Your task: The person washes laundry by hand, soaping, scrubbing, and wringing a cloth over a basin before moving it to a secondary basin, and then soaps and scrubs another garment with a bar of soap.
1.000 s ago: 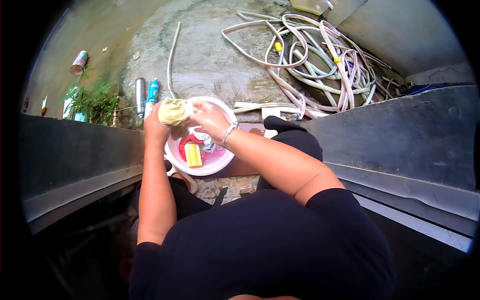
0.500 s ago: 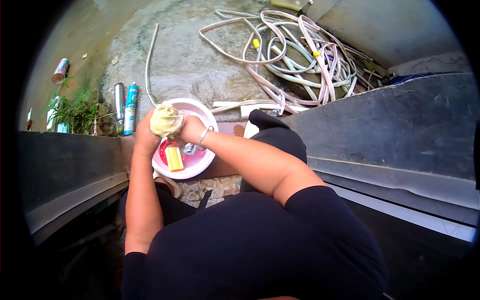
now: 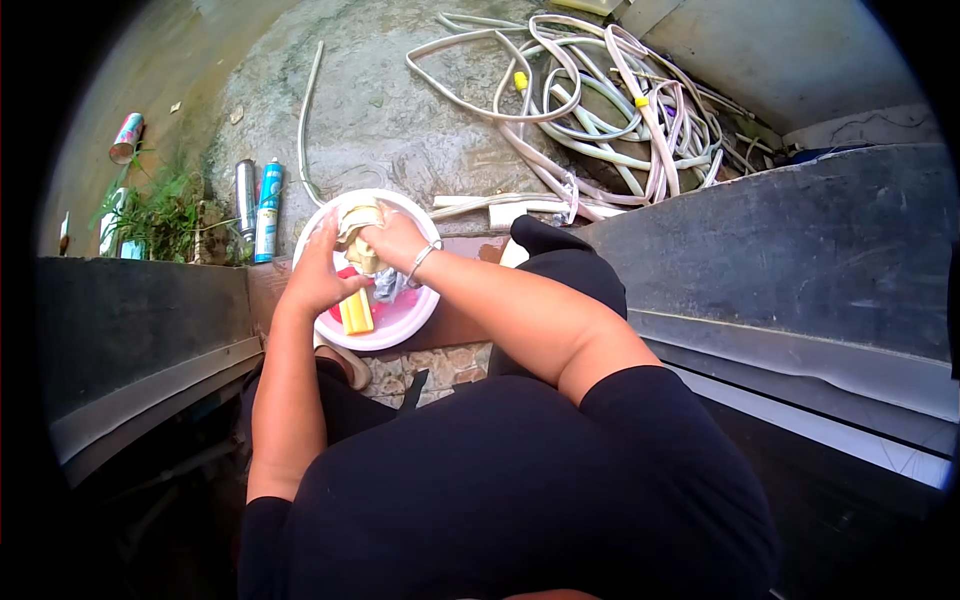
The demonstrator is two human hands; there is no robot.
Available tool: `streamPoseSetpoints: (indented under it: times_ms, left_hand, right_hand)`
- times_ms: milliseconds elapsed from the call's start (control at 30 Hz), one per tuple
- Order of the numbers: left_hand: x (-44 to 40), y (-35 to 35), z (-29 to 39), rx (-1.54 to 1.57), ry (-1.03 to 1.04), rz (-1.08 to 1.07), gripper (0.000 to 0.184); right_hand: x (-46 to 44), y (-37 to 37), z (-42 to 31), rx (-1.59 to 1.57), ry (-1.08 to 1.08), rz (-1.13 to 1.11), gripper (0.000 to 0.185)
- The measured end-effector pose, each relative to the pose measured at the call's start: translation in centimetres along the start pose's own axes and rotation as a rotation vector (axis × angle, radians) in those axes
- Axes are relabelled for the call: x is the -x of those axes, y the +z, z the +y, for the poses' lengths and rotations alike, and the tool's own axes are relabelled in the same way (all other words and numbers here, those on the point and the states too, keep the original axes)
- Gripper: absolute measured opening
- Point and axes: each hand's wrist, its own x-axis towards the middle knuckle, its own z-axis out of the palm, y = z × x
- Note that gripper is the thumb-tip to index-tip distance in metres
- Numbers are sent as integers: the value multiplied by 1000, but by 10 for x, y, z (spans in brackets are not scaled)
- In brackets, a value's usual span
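Left hand (image 3: 320,272): spread against pale cloth (image 3: 361,257)
Right hand (image 3: 397,240): clutching it
Basin (image 3: 385,341): handling apparently unfinished; grey cloth (image 3: 387,286) unheld

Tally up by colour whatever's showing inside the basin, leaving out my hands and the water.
Yellow: 2 (pale yellow cloth, yellow block)
Grey: 1 (grey cloth)
Red: 1 (red item, partly hidden)
Total: 4 visible

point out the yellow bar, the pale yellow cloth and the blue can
yellow bar (image 3: 356,313): head view, on its ridged upper face
pale yellow cloth (image 3: 360,214): head view, on its crumpled upper folds
blue can (image 3: 268,211): head view, on the middle of its side
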Motion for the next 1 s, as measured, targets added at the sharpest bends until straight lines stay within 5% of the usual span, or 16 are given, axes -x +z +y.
streamPoseSetpoints:
  times_ms: [133, 200, 267, 333, 433, 567, 733, 1000]
  left_hand:
    - [-2, 7, 3, -86, -60, 105, 87]
    - [-2, -8, 26, 119, -43, 93, 67]
    - [-2, -7, 15, 10, -164, 161, 59]
    - [-1, -11, 14, 71, -164, 215, 55]
    - [0, -18, 6, 98, -139, 241, 46]
    - [3, -27, -4, 125, -193, 224, 42]
    - [7, -35, -8, 133, -208, 190, 35]
    - [12, -40, -43, 93, -415, 36, 39]
  right_hand:
    - [10, -1, -9, -242, 55, -262, 33]
    - [13, -5, -18, -172, 24, -390, 40]
    - [-3, -2, -2, -174, 4, -489, 37]
    - [4, -3, -21, -251, -113, -482, 41]
    - [7, -6, -35, 146, -226, -420, 43]
    - [-8, 9, -9, 79, -244, -490, 42]
    - [-2, 26, -7, 30, -442, -315, 42]
    - [9, 32, -11, 285, -93, -380, 77]
